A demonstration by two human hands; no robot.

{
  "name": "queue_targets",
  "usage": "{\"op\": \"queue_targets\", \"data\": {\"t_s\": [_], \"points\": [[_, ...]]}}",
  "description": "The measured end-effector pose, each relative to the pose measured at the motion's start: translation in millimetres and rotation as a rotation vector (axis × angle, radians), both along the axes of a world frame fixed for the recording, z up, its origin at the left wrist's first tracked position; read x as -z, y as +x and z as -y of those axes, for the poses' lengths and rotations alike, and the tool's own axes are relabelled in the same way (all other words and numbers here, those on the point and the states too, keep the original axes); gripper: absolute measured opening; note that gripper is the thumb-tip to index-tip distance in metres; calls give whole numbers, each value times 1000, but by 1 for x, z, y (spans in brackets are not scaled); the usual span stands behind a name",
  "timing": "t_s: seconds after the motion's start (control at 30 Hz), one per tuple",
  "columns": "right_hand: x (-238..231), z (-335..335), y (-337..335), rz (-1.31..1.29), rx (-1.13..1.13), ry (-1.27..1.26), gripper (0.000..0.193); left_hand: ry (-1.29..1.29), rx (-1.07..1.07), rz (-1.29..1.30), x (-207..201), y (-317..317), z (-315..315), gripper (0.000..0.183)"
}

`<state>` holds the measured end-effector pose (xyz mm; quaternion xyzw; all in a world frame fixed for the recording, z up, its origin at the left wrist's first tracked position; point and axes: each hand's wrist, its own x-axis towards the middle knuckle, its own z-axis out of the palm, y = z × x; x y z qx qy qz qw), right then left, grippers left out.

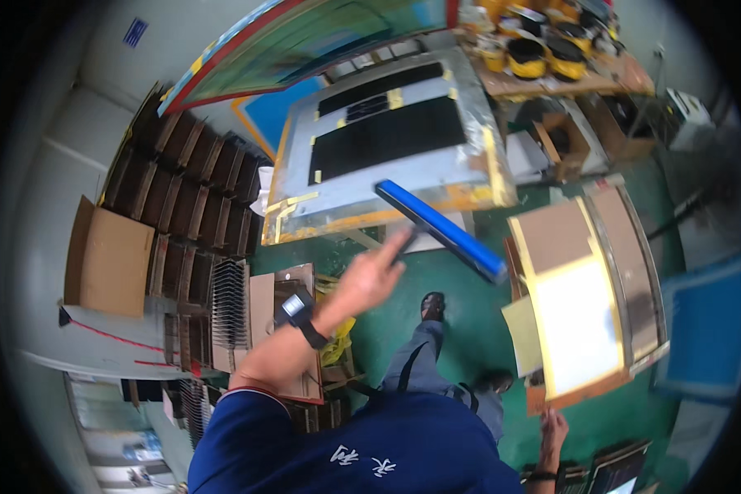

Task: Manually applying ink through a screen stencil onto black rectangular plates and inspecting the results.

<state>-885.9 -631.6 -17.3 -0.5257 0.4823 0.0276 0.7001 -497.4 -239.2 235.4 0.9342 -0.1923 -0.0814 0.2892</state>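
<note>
Blue roller (449, 235) is held up aslant, in my view overlapping the near edge of the counter (350, 191) at one end, pointing toward the stand (584, 394) on the right at the other. Left hand (372, 278), watch (294, 307) on wrist, has fingers closed round the roller's dark handle (407, 244). Right hand (554, 428) is down by the stand's near corner; can't tell whether its fingers grip anything. White sheet (580, 325) lies on the stand. Black panels (391, 140), taped, lie on the counter; a red-edged frame (305, 53) is tilted up behind. Back right: tubs (527, 58), yellow and black, on a bench-top. Left: dark rack (177, 160), cardboard box (119, 255). Green floor (476, 329), pale walls, blue panel (708, 325) far right.
</note>
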Motion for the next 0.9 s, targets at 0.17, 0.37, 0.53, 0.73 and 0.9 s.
{"op": "queue_targets", "data": {"t_s": [0.17, 0.37, 0.53, 0.73, 0.9], "points": [[-55, -51, 64, -264, -139, -127, 26, 103, -224, 166, -11, 197, -126, 61], [-96, -142, 203, -60, -366, -168, 27, 132, -369, -105, -1, 387, -171, 57], [-111, -156, 260, -39, -376, -180, 28, 199, -312, -217, 11, 446, -158, 62], [-104, -144, 315, 4, -301, -116, 27, 293, -376, -297, 30, 485, -134, 64], [-93, -115, 352, -42, -333, -85, 27, 309, -391, -323, 35, 481, -120, 65]]}}
